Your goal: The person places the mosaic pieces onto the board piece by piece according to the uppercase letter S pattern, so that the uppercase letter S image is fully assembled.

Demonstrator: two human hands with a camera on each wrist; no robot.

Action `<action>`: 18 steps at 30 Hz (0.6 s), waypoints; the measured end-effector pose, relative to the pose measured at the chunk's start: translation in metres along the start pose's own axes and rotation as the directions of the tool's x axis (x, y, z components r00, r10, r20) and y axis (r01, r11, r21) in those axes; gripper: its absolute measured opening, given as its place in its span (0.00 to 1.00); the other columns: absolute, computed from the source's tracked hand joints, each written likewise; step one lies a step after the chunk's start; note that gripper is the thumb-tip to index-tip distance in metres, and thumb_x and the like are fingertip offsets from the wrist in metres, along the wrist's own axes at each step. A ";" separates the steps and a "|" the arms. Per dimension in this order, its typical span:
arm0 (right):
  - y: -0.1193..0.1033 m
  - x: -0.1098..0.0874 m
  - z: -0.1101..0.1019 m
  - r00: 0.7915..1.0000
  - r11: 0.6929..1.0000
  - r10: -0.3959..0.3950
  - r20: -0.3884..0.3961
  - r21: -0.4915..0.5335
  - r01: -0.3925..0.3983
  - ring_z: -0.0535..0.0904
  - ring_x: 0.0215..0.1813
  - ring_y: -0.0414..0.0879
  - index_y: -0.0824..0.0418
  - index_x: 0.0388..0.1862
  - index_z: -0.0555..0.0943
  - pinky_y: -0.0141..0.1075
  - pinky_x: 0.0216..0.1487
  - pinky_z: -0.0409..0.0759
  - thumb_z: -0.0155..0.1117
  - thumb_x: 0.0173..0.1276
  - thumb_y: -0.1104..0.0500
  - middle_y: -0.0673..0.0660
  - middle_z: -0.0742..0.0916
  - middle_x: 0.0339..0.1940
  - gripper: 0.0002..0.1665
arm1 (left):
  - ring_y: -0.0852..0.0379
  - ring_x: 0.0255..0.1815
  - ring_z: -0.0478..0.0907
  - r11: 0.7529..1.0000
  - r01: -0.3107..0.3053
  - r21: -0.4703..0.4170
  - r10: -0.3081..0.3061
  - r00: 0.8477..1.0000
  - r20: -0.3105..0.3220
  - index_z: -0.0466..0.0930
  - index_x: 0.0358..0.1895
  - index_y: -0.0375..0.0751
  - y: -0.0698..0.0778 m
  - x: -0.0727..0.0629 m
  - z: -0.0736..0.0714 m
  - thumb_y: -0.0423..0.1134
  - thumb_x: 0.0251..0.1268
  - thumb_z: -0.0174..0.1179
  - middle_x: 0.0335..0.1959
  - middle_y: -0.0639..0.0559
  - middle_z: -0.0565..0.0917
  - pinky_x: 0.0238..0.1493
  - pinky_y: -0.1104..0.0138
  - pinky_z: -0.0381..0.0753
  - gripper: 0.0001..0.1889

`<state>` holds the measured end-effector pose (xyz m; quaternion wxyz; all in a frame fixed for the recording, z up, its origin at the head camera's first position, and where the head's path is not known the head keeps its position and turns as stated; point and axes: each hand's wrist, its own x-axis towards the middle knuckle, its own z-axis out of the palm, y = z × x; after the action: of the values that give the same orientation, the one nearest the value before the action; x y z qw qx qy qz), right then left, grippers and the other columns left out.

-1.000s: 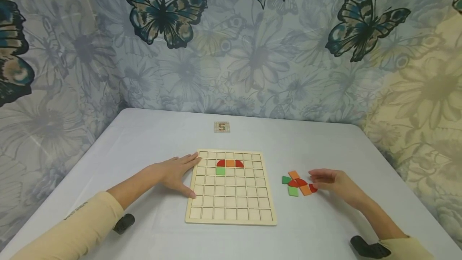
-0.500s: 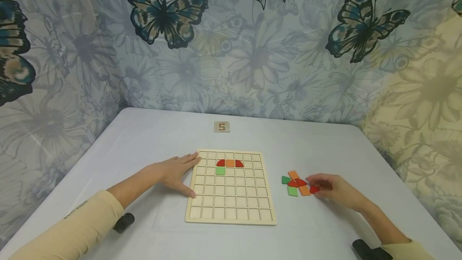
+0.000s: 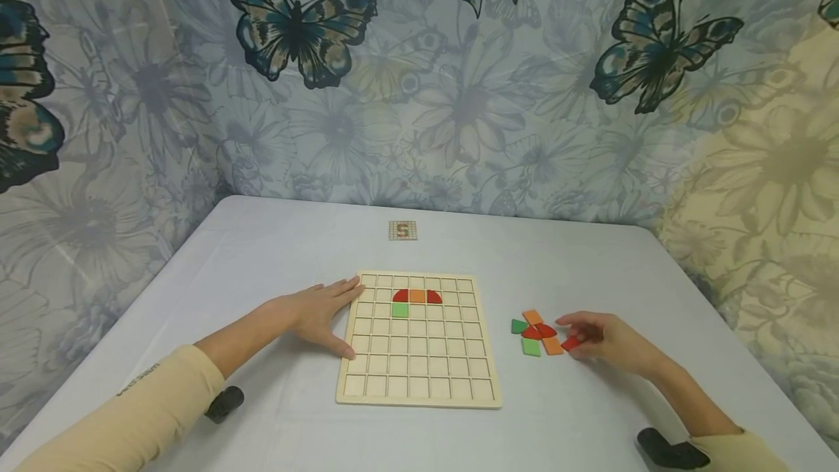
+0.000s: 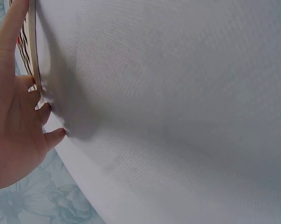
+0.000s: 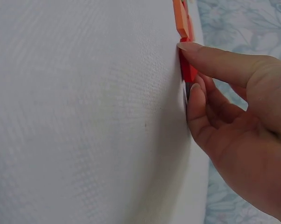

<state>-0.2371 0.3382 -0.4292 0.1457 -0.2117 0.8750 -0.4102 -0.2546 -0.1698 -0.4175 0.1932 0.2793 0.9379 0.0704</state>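
Note:
A pale wooden grid board [image 3: 419, 368] lies flat in the head view. In its upper rows sit two red quarter-round tiles [image 3: 401, 296], an orange square tile [image 3: 417, 296] between them and a light green square tile [image 3: 400, 309] below the left red one. My left hand [image 3: 317, 315] rests at the board's left edge, fingers spread and straight; its thumb touches the rim in the left wrist view. At the right, my right hand [image 3: 606, 341] pinches a red tile [image 3: 570, 343] between thumb and fingers, its edge showing in the right wrist view.
Beside the right hand lies a small pile of loose tiles: orange [image 3: 532, 317], dark green [image 3: 519, 326], light green [image 3: 532, 347] and red ones. A small patterned card [image 3: 403, 230] lies toward the back of the white-covered table [image 3: 295, 239]. Butterfly-print cloth hangs behind.
My right thumb and fingers have closed on the red tile at the pile's right end, and the tile has tilted. The left hand and the board have stayed in place.

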 end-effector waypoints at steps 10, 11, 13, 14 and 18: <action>0.000 0.002 -0.002 1.000 0.999 -0.011 0.001 -0.038 0.011 0.77 0.36 0.42 0.72 0.56 0.75 0.31 0.35 0.78 0.68 0.59 0.68 0.59 0.81 0.36 0.25 | 0.47 0.75 0.43 1.000 0.003 -0.001 -0.003 1.000 0.001 0.44 0.77 0.40 0.001 -0.002 -0.001 0.75 0.44 0.60 0.77 0.47 0.43 0.69 0.48 0.48 0.62; -0.001 0.002 -0.002 1.000 0.999 -0.006 0.000 -0.039 0.006 0.77 0.36 0.42 0.72 0.56 0.75 0.31 0.35 0.78 0.68 0.59 0.68 0.59 0.81 0.36 0.25 | 0.47 0.75 0.43 1.000 0.004 -0.001 -0.004 1.000 0.002 0.44 0.77 0.40 0.001 -0.002 -0.001 0.75 0.44 0.60 0.77 0.47 0.43 0.69 0.48 0.48 0.62; -0.001 0.001 -0.001 1.000 0.999 0.012 -0.014 -0.048 -0.013 0.77 0.35 0.42 0.71 0.55 0.76 0.31 0.33 0.78 0.68 0.59 0.68 0.58 0.83 0.36 0.24 | 0.47 0.75 0.43 1.000 0.006 0.000 -0.006 1.000 0.003 0.44 0.77 0.41 0.001 -0.002 -0.001 0.75 0.44 0.60 0.77 0.47 0.43 0.69 0.48 0.48 0.62; -0.001 0.001 -0.001 0.999 0.998 0.022 -0.027 -0.052 -0.024 0.77 0.35 0.42 0.71 0.55 0.77 0.32 0.32 0.78 0.68 0.60 0.67 0.58 0.83 0.37 0.24 | 0.47 0.75 0.43 1.000 0.008 0.000 -0.008 1.000 0.005 0.44 0.77 0.41 0.001 -0.002 -0.001 0.75 0.44 0.60 0.77 0.47 0.43 0.69 0.48 0.48 0.62; -0.003 0.002 0.001 0.987 0.992 0.097 -0.125 -0.069 -0.106 0.78 0.32 0.44 0.69 0.51 0.80 0.34 0.28 0.78 0.70 0.60 0.62 0.57 0.85 0.37 0.22 | 0.48 0.75 0.43 1.000 0.013 -0.003 -0.013 1.000 0.012 0.44 0.77 0.41 0.002 -0.001 -0.002 0.75 0.44 0.60 0.77 0.47 0.43 0.70 0.48 0.48 0.62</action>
<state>-0.2374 0.3348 -0.4277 0.1047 -0.1469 0.9068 -0.3810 -0.2535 -0.1688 -0.4150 0.2000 0.2731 0.9384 0.0690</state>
